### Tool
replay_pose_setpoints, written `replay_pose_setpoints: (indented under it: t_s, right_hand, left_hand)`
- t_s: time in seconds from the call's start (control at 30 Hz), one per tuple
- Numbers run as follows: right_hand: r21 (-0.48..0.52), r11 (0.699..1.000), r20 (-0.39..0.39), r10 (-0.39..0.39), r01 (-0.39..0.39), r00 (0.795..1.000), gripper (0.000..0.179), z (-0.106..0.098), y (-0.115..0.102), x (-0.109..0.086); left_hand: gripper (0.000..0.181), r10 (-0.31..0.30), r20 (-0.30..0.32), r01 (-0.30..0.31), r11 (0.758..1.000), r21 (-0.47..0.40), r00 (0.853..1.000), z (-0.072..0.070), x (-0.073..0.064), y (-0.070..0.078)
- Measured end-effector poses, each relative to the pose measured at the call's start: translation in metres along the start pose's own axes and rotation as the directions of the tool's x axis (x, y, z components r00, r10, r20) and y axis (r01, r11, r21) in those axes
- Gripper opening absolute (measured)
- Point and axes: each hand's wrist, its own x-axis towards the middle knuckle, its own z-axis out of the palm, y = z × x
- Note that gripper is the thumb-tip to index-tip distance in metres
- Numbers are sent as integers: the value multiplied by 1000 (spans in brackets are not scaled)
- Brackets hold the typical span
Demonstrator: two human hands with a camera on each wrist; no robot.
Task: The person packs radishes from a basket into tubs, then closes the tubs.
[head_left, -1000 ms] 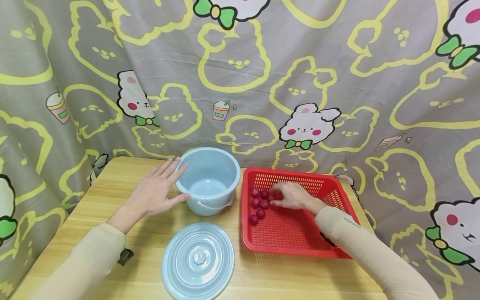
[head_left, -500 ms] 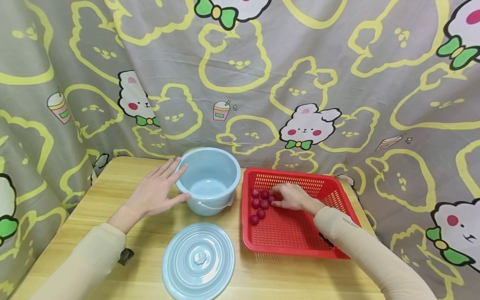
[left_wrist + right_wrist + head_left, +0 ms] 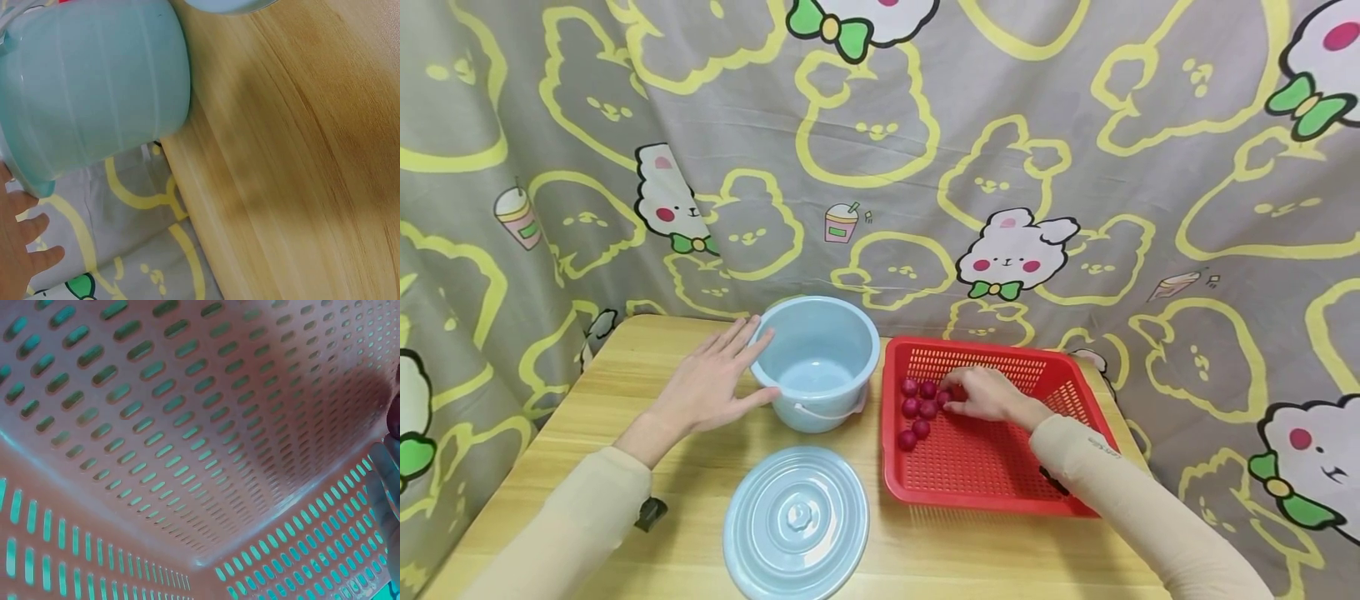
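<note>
My left hand (image 3: 707, 383) spreads its straight fingers along the left rim of a light blue bucket (image 3: 820, 412), with the thumb at the near side of the rim. In the left wrist view, the bucket (image 3: 94, 87) fills the upper left, fingertips right at its rim. My right hand (image 3: 987, 392) reaches down into a red perforated basket (image 3: 992, 500) and pinches a small dark red plum (image 3: 944, 400) between thumb and fingers. Several more plums (image 3: 911, 407) lie on the basket's left side. In the right wrist view, fingers (image 3: 384, 487) show at the right edge beside the basket's wall.
A round light blue lid (image 3: 797, 517) lies on the wooden table (image 3: 647, 533) in front of the bucket. The bucket's white handle (image 3: 827, 414) hangs down its front. Behind the table hangs a grey patterned curtain (image 3: 880, 208).
Both hands keep their places. The plum at my right fingertips has shifted very slightly to the right, away from the other plums.
</note>
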Motion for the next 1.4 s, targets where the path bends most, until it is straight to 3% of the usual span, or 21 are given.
replay_pose_setpoints:
  t_s: [0.37,0.63,0.93,1.4]
  right_hand:
    - [22,1000,-46,-5,6,999,27,-18,-6,-3]
    - [82,997,-144,0,12,990,25,-41,-11,-1]
    - [116,992,-279,-24,58,960,26,-68,-17,4]
    - [247,954,-380,-68,172,923,26,-99,-42,16]
  left_hand:
    - [93,-6,4,6,1000,4,1000,1,-1,-1]
    - [93,-4,0,4,1000,4,1000,0,-1,0]
    - [93,-1,3,1,1000,8,1000,0,0,0]
    - [92,2,-3,-2,1000,7,1000,0,0,0]
